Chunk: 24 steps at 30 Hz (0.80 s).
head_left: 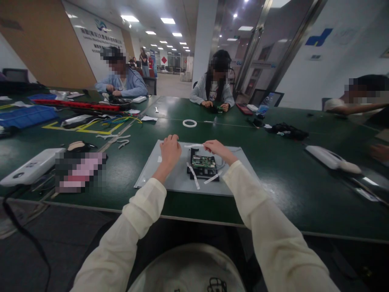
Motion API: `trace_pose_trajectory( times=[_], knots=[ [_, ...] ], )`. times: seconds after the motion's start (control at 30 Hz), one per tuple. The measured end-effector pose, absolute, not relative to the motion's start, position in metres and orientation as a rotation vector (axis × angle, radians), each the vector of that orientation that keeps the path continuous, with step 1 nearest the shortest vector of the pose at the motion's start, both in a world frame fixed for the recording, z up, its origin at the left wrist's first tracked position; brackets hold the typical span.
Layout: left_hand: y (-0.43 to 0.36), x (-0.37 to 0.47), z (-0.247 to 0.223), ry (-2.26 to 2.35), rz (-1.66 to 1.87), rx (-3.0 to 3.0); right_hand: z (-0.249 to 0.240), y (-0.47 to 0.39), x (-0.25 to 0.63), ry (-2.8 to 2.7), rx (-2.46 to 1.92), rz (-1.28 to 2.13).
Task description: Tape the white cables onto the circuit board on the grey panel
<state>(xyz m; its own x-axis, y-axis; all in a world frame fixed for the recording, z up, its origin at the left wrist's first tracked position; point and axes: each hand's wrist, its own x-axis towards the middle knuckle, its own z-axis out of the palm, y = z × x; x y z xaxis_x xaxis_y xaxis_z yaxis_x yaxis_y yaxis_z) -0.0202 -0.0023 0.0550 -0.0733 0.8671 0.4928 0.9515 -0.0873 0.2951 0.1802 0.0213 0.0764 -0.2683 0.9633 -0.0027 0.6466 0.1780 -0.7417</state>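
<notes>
My right hand [216, 148] is closed in a pinch on one end of a white tape strip [194, 145], which stretches leftward above the far edge of a grey panel [154, 178]. Over the panel's left part is my left hand [170, 151], its fingers bent and slightly apart, with nothing visible in them. Between and just below my hands lies a green circuit board [203, 162] in a black frame [192, 175]. One tape strip [193, 176] hangs across the frame's left front, another tape piece [213, 177] at its right front. A thin cable curls beside the frame's right side.
A tape roll [189, 123] lies beyond the panel on the green table [282, 194]. To the left are a white device [33, 165], loose strips, wires and a blue tray [28, 117]. Another white device [323, 156] is at right. Several people sit around the table.
</notes>
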Motion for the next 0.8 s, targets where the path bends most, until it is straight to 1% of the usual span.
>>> trace_pose_trajectory(
  times=[0.17, 0.4, 0.57, 0.8],
  knots=[
    [0.001, -0.015, 0.044, -1.908, -0.971, -2.147, 0.05, 0.04, 0.174, -2.112, -1.571, 0.816],
    [0.013, -0.009, 0.03, -1.651, -0.948, -2.477, 0.039, 0.043, 0.17, -2.239, -1.687, 0.608],
    [0.016, -0.007, 0.023, -1.71, -0.843, -2.622, 0.036, 0.039, 0.169, -2.251, -1.742, 0.491],
    [0.018, -0.004, 0.021, -1.84, -0.704, -2.563, 0.039, 0.034, 0.166, -2.249, -1.776, 0.417]
  ],
)
